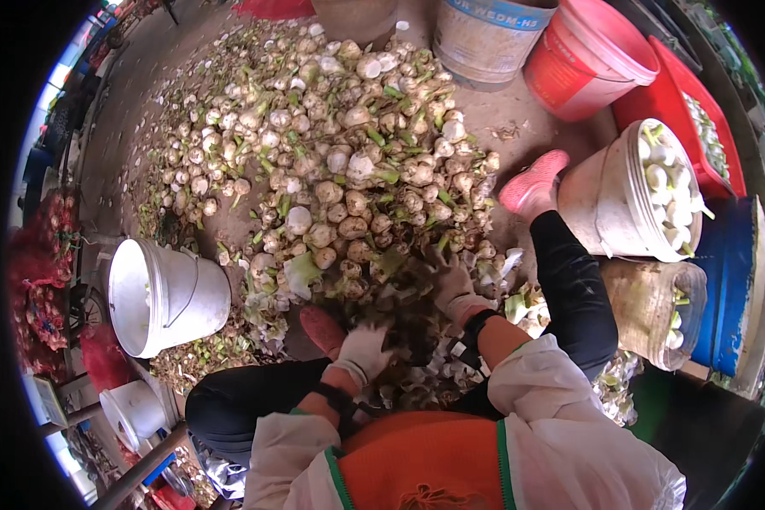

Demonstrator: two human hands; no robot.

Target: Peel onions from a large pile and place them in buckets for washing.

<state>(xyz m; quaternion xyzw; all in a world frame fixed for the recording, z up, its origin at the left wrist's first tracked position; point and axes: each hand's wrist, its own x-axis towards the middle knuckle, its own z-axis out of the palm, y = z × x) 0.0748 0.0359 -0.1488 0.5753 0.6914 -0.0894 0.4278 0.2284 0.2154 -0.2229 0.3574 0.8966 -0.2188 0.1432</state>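
Note:
A wide heap of unpeeled bulbs with green stem stubs point(357, 159), likely onions or garlic, covers the floor before me. My left hand point(366, 352), in a white glove, hangs low over dark, blurred loose skins point(411, 338) between my legs. At the near edge of the heap, my right hand point(451, 284), in a pale glove, reaches among bulbs and skins with its fingers spread forward. Motion blur hides whether either hand grips anything. A large green-white leaf piece point(302, 274) lies on the heap to the left of my right hand.
A white bucket point(197, 303) lies tilted at left. At right stand a white bucket of peeled bulbs point(590, 197), a translucent container point(637, 306), a red crate point(669, 83) and a blue barrel point(727, 287). A pink bucket point(567, 70) and a grey-blue bucket point(484, 44) stand beyond the heap.

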